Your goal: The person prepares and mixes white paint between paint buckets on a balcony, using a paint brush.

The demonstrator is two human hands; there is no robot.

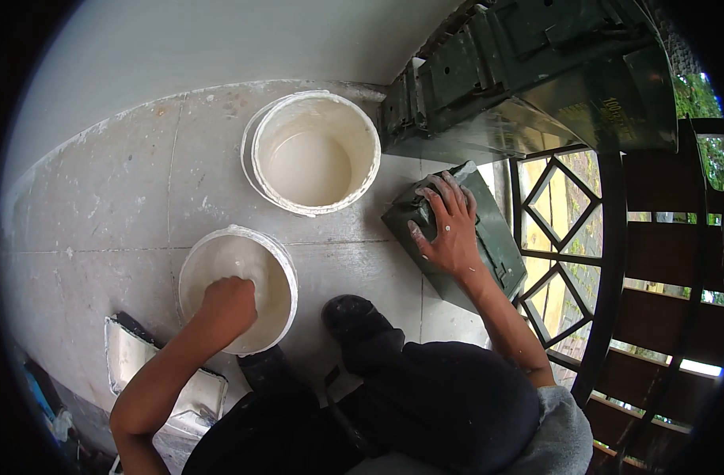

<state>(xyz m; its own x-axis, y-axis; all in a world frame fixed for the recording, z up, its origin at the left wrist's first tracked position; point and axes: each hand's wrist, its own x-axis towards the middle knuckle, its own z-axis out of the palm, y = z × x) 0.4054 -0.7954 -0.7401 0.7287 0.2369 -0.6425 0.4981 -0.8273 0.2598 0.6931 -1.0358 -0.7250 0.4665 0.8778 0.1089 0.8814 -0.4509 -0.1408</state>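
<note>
My left hand (229,307) is closed in a fist over the mouth of the nearer white bucket (285,255). Pale, creamy liquid like paint or plaster is inside, and what the fist grips is hidden. My right hand (450,229), smeared with white on the fingers, lies spread on the end of a dark green metal box (491,229) resembling an ammo can. Beyond the nearer bucket stands a second white bucket (372,154), its pale contents low inside and its wire handle hanging to the left.
More green metal boxes (488,63) are stacked at the upper right, against the wall (219,39). A white-coated paint tray (128,356) lies by my left forearm. Along the right runs a dark metal railing (612,237). My shoe (350,317) rests on the spattered tile floor (124,190).
</note>
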